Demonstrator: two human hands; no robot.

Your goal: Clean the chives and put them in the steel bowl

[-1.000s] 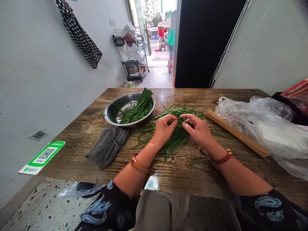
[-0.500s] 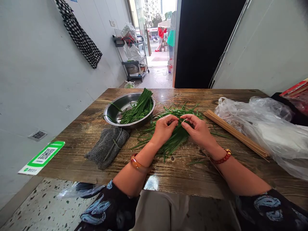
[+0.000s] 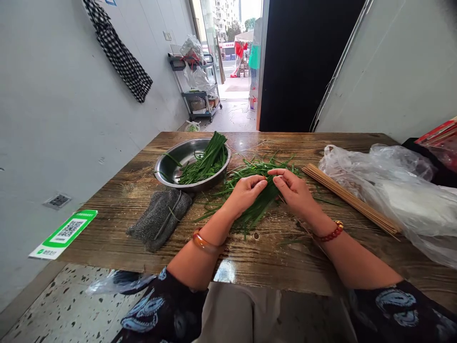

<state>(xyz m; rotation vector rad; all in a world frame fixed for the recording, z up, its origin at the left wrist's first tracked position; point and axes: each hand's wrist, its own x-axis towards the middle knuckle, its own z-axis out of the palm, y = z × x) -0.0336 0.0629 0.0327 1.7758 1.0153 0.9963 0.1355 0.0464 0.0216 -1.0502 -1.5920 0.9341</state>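
Observation:
A loose pile of garlic chives lies spread on the wooden table under both hands. My left hand is closed over the pile, thumb pressed to the curled fingers on some chive blades; its grip is partly hidden. Close beside it, my right hand curls its thumb and index finger around chives at the fingertips, though most of what it holds is covered. A steel bowl at the left contains more long green chives, some leaning over its far rim.
Right of the pile lies a bundle of thin wooden skewers, beside a crumpled clear plastic bag. A folded grey cloth sits in front of the bowl. At the table's left is a green QR-code card. A cart stands by the doorway.
The fingertips of my two hands have drawn slightly apart, and my right hand has turned a little. The pile and bowl stay where they were.

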